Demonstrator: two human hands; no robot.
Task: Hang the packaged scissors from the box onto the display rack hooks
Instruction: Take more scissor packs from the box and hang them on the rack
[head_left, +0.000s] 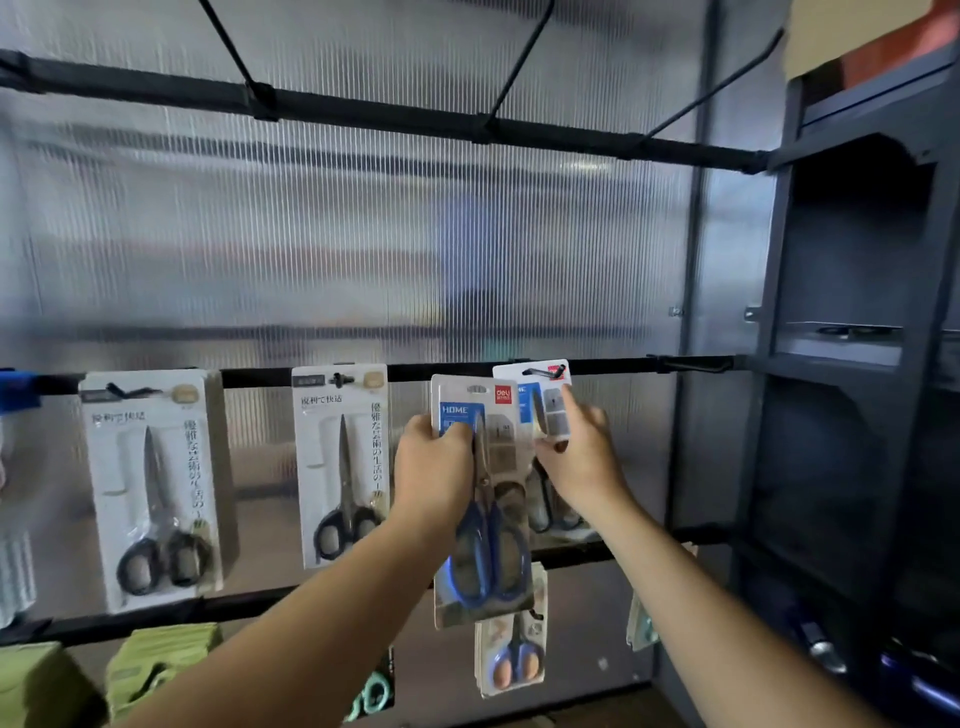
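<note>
My raised left hand (434, 462) is gripping a blue scissors pack (488, 545); my right hand (576, 457) is pinching the hung pack (522, 375) just beside it.

Dim indoor scene, light mostly thru the ribbed translucent plastic back panel (363, 234), glowing grey w/ smeared bands. Dark metal shelving unit (857, 415) at right nearly black. Motion blur softens the white-card packs of black-handled scissors (150, 488); the blue-handled scissors blister pack (483, 499) and the white-and-blue carded pack on the hook (540, 400) show faint sheen. Wide-angle bends the black top rail (363, 111).
</note>
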